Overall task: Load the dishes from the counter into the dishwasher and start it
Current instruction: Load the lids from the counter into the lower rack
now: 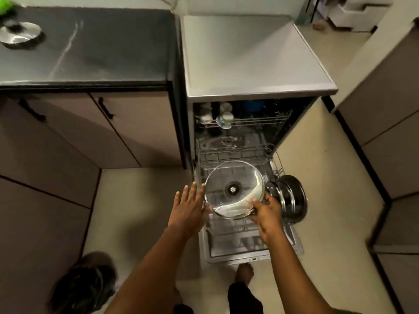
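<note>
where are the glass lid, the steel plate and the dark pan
glass lid (234, 189): head view, on its centre knob
steel plate (20, 34): head view, on its shiny face
dark pan (294, 196): head view, on its dark underside

Round glass lid (234, 189), steel-rimmed, dark hub at centre, tilted above pulled-out lower rack (238, 154) of open dishwasher (249, 60). Steel pans (292, 198) on edge at right. Steel plate (20, 34) on dark counter (102, 53).

A pale cream floor (145, 200) runs between grey-brown cabinets (56, 141) with black bar handles (105, 108) on the left and more grey-brown panels (385, 109) on the right. A dark, glossy table (108, 48) tops the left cabinets, streaked with reflected light, below a pale wall (90, 0).
</note>
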### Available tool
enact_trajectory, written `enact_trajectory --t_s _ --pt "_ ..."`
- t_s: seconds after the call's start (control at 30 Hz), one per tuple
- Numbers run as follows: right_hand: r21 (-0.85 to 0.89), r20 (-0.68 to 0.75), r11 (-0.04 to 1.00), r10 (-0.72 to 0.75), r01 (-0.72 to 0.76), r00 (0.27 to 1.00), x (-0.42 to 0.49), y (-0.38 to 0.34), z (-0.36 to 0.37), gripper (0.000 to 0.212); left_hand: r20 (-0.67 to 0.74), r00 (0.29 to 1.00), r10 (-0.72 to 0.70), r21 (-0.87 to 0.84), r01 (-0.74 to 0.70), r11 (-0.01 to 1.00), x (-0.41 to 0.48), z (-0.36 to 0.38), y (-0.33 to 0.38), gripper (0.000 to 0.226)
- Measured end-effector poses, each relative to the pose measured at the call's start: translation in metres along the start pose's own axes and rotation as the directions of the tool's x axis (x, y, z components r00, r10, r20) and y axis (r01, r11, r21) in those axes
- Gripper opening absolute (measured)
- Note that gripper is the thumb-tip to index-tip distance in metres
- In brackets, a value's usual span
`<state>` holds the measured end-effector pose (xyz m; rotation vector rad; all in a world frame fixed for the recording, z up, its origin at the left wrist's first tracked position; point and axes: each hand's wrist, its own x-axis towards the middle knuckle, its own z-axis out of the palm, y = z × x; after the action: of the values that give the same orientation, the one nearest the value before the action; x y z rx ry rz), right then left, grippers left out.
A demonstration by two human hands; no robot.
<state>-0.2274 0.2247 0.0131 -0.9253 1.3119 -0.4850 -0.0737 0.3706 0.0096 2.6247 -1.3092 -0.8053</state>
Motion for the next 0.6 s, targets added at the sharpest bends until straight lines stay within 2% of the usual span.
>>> enact_trajectory --t_s 0.1,0.23,0.4,0.5,0.6 --pt "-0.113 -0.007 0.993 0.033 -0.034 0.999 0.038 0.007 -0.059 0.027 0.094 0.995 -0.031 -0.009 0.032 0.999 0.021 0.039 0.048 0.070" --pt "-0.237 -0.095 0.968 0.063 -0.084 0.993 0.095 0.031 -0.107 0.035 0.229 0.973 -0.040 0.029 0.034 0.999 0.045 0.099 0.082 0.070" --pt "-0.537 -0.114 0.843 -0.079 0.005 0.990 0.153 0.050 -0.122 0.031 0.350 0.934 -0.075 0.012 0.076 0.997 0.089 0.166 0.087 0.070" --pt "-0.619 -0.078 0.783 -0.129 0.054 0.989 0.191 0.069 -0.121 0.025 0.396 0.914 -0.082 0.019 0.081 0.997 0.122 0.203 0.081 0.071" --pt "-0.662 -0.052 0.743 -0.182 0.102 0.982 0.233 0.093 -0.114 0.027 0.394 0.915 -0.087 0.011 0.090 0.996 0.165 0.237 0.077 0.072"
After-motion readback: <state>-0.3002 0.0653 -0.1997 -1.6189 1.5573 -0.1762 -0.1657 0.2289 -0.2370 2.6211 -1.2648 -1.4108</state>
